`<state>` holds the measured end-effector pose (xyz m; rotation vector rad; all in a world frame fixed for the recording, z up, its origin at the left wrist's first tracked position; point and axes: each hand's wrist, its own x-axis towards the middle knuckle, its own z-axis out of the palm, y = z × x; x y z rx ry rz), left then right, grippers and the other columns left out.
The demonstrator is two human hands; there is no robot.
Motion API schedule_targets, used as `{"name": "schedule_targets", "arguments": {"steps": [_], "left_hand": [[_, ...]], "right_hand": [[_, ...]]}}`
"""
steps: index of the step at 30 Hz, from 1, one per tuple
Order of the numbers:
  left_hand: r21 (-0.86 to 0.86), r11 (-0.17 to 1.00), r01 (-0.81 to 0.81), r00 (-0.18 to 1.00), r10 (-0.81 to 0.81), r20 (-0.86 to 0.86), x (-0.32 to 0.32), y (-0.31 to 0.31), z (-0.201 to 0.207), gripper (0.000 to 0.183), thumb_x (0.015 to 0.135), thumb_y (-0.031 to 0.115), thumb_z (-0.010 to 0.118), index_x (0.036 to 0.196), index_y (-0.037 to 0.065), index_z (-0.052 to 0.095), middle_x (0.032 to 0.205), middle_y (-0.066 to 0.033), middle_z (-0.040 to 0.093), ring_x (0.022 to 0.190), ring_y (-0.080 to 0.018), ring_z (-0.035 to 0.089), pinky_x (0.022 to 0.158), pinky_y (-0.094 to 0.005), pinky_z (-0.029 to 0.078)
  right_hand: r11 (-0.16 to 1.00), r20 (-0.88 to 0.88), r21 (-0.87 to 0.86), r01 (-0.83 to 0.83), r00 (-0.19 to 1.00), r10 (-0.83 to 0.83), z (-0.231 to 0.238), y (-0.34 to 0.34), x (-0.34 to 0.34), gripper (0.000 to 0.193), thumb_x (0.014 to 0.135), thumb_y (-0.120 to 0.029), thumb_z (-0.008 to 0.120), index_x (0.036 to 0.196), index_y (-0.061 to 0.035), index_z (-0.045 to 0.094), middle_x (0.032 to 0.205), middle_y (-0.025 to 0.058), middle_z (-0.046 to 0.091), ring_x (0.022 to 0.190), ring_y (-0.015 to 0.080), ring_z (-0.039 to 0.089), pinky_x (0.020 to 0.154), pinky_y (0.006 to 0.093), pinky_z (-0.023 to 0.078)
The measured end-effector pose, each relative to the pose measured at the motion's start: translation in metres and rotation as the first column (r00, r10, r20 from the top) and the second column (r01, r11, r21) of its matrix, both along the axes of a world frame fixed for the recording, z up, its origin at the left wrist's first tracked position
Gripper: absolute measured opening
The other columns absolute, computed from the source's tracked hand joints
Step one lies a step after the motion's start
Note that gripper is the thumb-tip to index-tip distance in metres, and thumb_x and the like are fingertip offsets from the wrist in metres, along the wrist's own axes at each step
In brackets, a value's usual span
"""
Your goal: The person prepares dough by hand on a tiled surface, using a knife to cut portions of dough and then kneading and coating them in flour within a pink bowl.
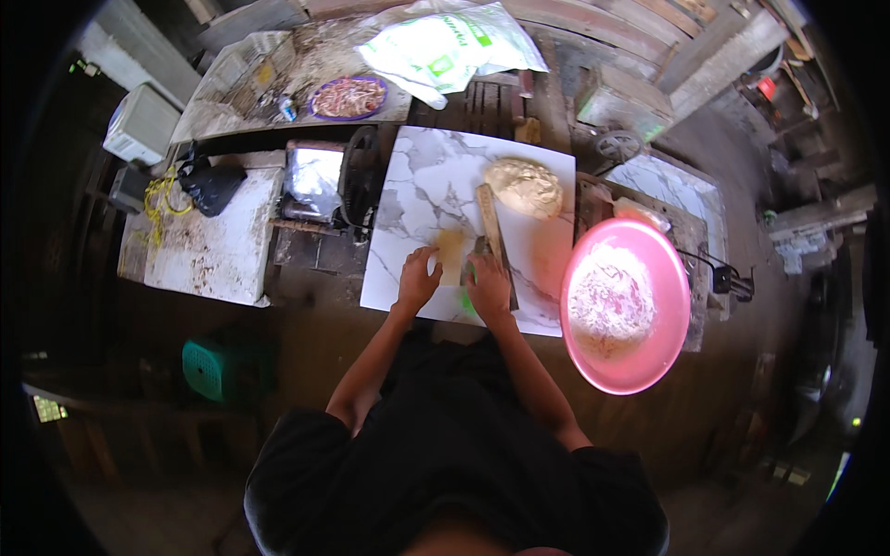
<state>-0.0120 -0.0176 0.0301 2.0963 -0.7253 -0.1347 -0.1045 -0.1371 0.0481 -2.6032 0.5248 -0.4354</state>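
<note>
A white, grey-veined marble-look board (417, 176) lies in front of me. My left hand (419, 278) is at its near side, thumb and fingers apart, beside a flat yellowish rectangular piece (451, 252). To the right of that piece, my right hand (489, 287) has its fingers bent over something dark; what they hold is partly hidden. A narrow wooden stick (489, 215) lies lengthwise just beyond it, with a dark strip (513, 295) showing alongside the hand. A pale lump of dough (525, 187) rests at the board's far right.
A pink basin (683, 306) with white flour (610, 295) stands at the right. At the back are a purple-rimmed plate (313, 105) of reddish stuff and a white sack (454, 51). A black bag (213, 185) lies left; a green stool (204, 369) stands below it.
</note>
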Motion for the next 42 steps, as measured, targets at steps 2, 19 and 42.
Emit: {"name": "schedule_targets", "arguments": {"steps": [2,19,42], "left_hand": [[0.028,1.0,0.007,0.995,-0.004,-0.102,-0.001,0.003,-0.005,0.031,0.07,0.007,0.056,0.099,0.001,0.051,0.097,-0.018,0.054,0.093,-0.035,0.049,0.082,-0.04,0.038],[-0.005,0.972,0.234,0.972,-0.234,0.006,-0.001,-0.034,-0.019,0.043,0.069,0.001,0.048,0.112,-0.001,0.041,0.106,-0.0201,0.047,0.094,-0.0369,0.044,0.082,-0.0415,0.037],[0.07,0.975,0.212,0.977,-0.212,-0.006,0.021,-0.034,-0.006,0.009,0.072,0.007,0.05,0.079,0.002,0.053,0.079,-0.0151,0.053,0.082,-0.0327,0.048,0.07,-0.04,0.042]], "right_hand": [[0.998,0.023,0.037,-0.047,0.999,0.046,-0.008,0.002,0.003,0.032,0.066,-0.009,0.056,0.098,-0.0099,0.052,0.093,0.0092,0.053,0.089,0.0271,0.05,0.076,0.0394,0.039],[0.997,-0.157,0.048,0.068,0.986,-0.06,-0.021,-0.014,0.023,0.04,0.07,-0.007,0.054,0.109,-0.0062,0.046,0.106,0.0151,0.048,0.096,0.0321,0.045,0.081,0.0411,0.036],[0.988,-0.149,0.091,0.123,0.983,-0.108,-0.02,-0.003,0.027,0.039,0.067,-0.009,0.059,0.104,-0.0091,0.048,0.097,0.0107,0.051,0.095,0.0291,0.045,0.081,0.0403,0.036]]}}
